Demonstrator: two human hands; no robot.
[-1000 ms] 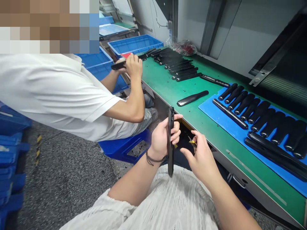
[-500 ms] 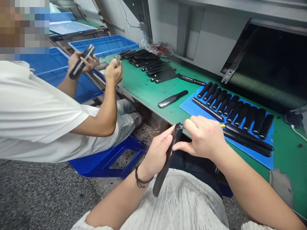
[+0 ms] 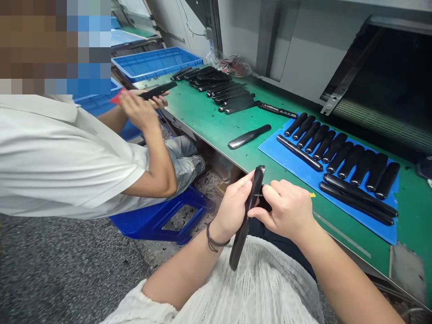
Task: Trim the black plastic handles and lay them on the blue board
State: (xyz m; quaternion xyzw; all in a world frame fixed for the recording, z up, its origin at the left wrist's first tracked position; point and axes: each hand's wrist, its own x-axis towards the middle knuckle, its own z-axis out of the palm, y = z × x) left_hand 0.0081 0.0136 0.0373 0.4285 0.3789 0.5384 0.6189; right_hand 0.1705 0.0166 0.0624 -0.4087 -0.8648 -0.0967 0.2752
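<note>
My left hand (image 3: 234, 204) is closed around a long black plastic handle-shaped part (image 3: 240, 243), which slants up and away from my lap. The part's shiny upper end sticks out past my fingers. Close beside it, my right hand (image 3: 286, 204) is closed on a slim tool with a yellow end (image 3: 312, 195). Most of that tool is hidden in the fist; a thin tip shows near the part's side. My right thumb reaches to the black part.
On the green bench (image 3: 209, 128) a blue sheet (image 3: 273, 150) holds several black parts in a row. One loose part (image 3: 249, 136) and a pile (image 3: 216, 85) lie farther left. A co-worker (image 3: 67, 157) sits at left on a blue stool (image 3: 145, 220), handling a black part and something red.
My right hand and the tool have moved down along the black part from its upper end. The co-worker's hands have come together, with a red thing now showing. The view has shifted slightly.
</note>
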